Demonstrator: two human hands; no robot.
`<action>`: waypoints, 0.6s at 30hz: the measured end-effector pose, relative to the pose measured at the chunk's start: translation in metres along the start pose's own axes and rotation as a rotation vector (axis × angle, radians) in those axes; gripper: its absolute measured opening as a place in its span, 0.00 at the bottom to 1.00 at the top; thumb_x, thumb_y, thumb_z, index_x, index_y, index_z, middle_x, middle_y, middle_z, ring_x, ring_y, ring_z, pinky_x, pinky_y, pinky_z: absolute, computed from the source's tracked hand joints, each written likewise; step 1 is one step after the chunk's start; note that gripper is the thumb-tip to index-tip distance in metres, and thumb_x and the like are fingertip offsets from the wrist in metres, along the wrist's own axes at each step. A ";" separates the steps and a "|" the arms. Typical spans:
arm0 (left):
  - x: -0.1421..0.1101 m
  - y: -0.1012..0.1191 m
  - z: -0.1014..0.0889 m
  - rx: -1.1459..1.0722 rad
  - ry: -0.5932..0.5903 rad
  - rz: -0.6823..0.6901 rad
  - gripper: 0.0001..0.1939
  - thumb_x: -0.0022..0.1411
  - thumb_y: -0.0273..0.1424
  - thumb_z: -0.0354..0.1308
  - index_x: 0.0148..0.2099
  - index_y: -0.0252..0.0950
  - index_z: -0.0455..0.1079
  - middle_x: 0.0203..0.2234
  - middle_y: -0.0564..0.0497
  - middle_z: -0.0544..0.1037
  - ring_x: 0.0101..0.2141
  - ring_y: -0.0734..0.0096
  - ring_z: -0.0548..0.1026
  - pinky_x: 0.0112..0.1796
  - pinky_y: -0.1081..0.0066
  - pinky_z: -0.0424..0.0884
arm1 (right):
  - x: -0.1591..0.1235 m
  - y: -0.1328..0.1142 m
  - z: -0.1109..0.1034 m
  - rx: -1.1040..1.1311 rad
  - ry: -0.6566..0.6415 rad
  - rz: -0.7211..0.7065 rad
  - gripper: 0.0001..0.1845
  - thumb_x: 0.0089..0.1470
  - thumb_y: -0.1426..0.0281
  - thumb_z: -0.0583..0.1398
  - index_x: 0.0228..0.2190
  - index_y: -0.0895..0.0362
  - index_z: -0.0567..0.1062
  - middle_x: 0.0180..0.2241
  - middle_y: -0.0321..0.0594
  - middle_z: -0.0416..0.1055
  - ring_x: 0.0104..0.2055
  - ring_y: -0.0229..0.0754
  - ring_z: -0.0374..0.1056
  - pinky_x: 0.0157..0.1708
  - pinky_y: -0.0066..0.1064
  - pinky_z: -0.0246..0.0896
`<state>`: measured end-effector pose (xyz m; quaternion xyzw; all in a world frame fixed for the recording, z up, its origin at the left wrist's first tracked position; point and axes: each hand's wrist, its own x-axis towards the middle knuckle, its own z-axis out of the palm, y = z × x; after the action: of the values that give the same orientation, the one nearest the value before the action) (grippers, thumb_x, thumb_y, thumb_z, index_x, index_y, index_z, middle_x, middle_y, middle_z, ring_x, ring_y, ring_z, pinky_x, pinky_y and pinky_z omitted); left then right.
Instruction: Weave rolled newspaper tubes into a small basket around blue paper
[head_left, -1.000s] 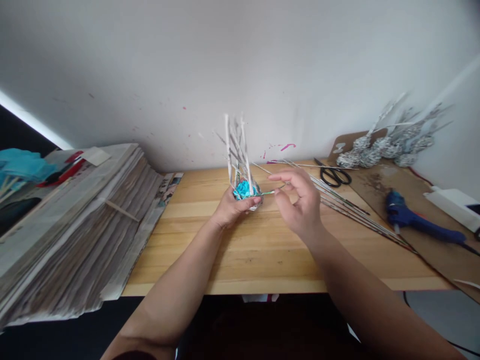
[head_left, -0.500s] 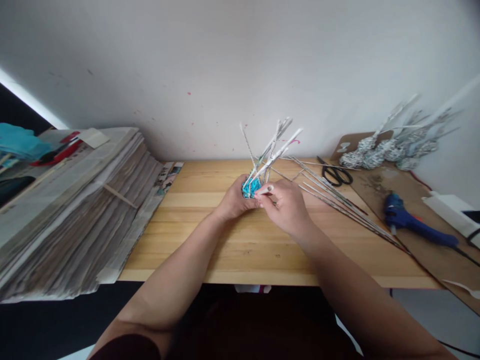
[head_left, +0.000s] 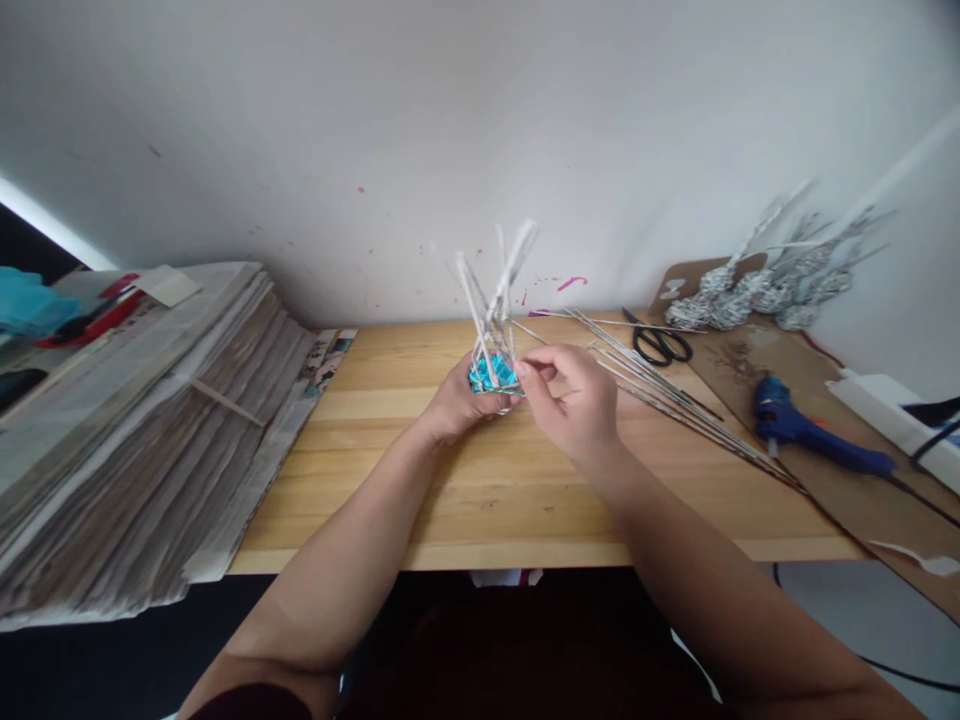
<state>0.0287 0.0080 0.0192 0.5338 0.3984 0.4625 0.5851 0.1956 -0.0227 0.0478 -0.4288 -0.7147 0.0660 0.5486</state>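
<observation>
A small woven piece of rolled paper sticks, bright blue inside, is held just above the table in my left hand, whose fingers wrap round its side. Several pale paper sticks rise from it and cross each other; their tips are blurred. My right hand is at the right of the piece, thumb and forefinger pinched on the end of a thin paper stick that lies across the near rim. The other fingers of my right hand are curled in. The underside of the piece is mostly hidden by my left hand.
Loose paper sticks lie on the right of the wooden table, near black scissors. A blue glue gun rests on brown board. Wrapped paper bulbs stand behind it. A tall newspaper stack is at left.
The woven piece has turned in my left hand, its upright sticks swinging left. My right hand has drawn the pinched stick down across the near rim. The view has shifted slightly.
</observation>
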 end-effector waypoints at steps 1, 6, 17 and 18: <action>0.001 -0.001 -0.001 -0.040 0.023 -0.011 0.32 0.38 0.35 0.78 0.44 0.35 0.69 0.28 0.55 0.75 0.26 0.75 0.70 0.28 0.73 0.66 | 0.001 -0.002 -0.003 0.002 0.027 0.030 0.12 0.62 0.63 0.62 0.27 0.53 0.76 0.26 0.37 0.76 0.29 0.41 0.68 0.34 0.35 0.63; 0.002 -0.001 -0.004 -0.168 0.089 -0.006 0.32 0.37 0.35 0.79 0.44 0.35 0.69 0.31 0.53 0.77 0.26 0.75 0.71 0.24 0.75 0.64 | 0.003 0.002 -0.007 0.189 -0.110 0.294 0.28 0.65 0.52 0.57 0.19 0.54 0.72 0.16 0.34 0.67 0.20 0.37 0.62 0.23 0.31 0.54; -0.003 0.006 -0.003 -0.263 0.010 0.034 0.49 0.37 0.31 0.80 0.62 0.42 0.65 0.39 0.51 0.78 0.31 0.74 0.74 0.26 0.77 0.68 | 0.006 0.008 0.007 0.644 -0.204 0.657 0.12 0.45 0.61 0.70 0.28 0.56 0.77 0.26 0.35 0.76 0.27 0.37 0.69 0.27 0.29 0.62; -0.003 0.007 -0.003 -0.262 0.003 0.034 0.50 0.37 0.31 0.80 0.63 0.42 0.65 0.39 0.50 0.78 0.31 0.73 0.75 0.26 0.77 0.69 | 0.006 0.007 0.008 0.699 -0.204 0.724 0.14 0.44 0.61 0.71 0.28 0.56 0.77 0.25 0.35 0.75 0.27 0.36 0.68 0.25 0.28 0.61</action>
<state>0.0247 0.0058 0.0254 0.4586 0.3264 0.5214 0.6413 0.1920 -0.0112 0.0455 -0.4312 -0.5056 0.5282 0.5286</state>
